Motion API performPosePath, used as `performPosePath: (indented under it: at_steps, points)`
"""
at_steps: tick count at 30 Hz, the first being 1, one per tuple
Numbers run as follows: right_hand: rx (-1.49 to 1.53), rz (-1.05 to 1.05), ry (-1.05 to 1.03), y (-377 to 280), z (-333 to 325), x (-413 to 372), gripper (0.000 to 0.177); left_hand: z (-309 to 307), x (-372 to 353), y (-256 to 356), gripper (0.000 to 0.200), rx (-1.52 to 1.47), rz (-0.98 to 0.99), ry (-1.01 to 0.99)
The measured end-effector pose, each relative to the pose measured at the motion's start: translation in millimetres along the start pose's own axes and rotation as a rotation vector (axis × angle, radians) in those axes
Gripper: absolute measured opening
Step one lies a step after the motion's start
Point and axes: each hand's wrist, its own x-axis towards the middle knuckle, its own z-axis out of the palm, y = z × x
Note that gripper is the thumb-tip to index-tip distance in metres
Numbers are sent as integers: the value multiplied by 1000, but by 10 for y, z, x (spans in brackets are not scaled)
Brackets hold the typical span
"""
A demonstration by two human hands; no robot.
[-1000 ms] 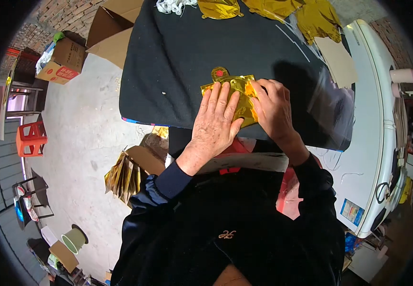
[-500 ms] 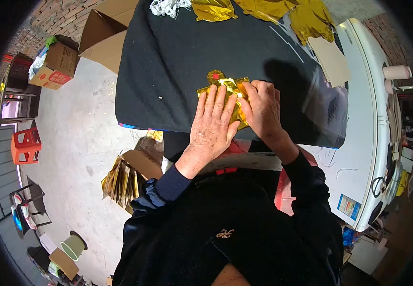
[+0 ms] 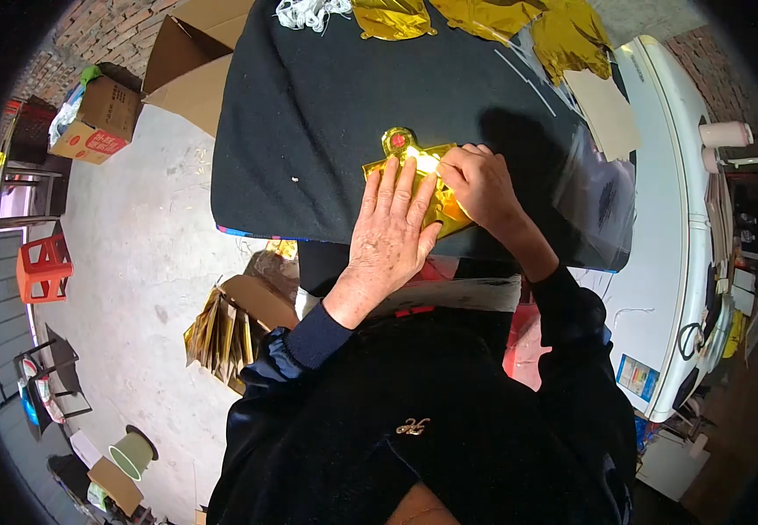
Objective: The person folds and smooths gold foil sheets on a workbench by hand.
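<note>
A shiny gold foil piece point(image 3: 445, 215) lies near the front edge of the black-covered table point(image 3: 326, 105). From its far edge sticks out a rounded tab point(image 3: 399, 141) with a red spot in the middle. My left hand point(image 3: 385, 236) rests flat on the foil, fingers stretched out and a little apart. At the foil's far right corner, my right hand point(image 3: 481, 191) is closed with thumb and fingers bent together on the edge. Its fingertips partly hide the foil there.
More gold foil point(image 3: 571, 39), white string point(image 3: 311, 12) and a beige card point(image 3: 604, 112) lie along the table's far side. Clear plastic sheet point(image 3: 597, 197) sits on the right, beside a white appliance point(image 3: 659, 219). On the floor at left are cardboard boxes point(image 3: 99, 118) and a red stool point(image 3: 44, 268).
My right hand has drawn its fingers in and turned at the foil's far right corner. The red-spotted tab shows more fully now. My left hand has barely moved.
</note>
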Motion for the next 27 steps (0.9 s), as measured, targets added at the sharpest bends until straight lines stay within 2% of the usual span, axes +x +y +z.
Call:
performPosePath:
  at_steps: [3,6,9,12,15,18,24,27]
  points:
    - [200,11,-97,114,7,34,23,7,2,-4,69,6,2,-1]
    - [129,51,-82,127,63,35,23,22,-6,-7,68,8,2,-6]
    - [-37,110,-155,87,64,67,19,14,3,-6,67,14,2,-12]
    - [-401,96,-232,-70,55,87,15,12,3,-2,66,16,2,-13]
    - [-525,-7,-174,-206,-33,106,11,12,4,-2,65,12,-1,-19]
    - [-599,-167,5,-121,-11,112,15,-6,9,1,64,7,-6,-20]
    - [-234,-242,179,-186,-66,66,15,-17,15,10,64,-16,-22,-24]
    - [-148,-220,186,-192,41,63,22,-1,7,4,63,-13,-24,-30]
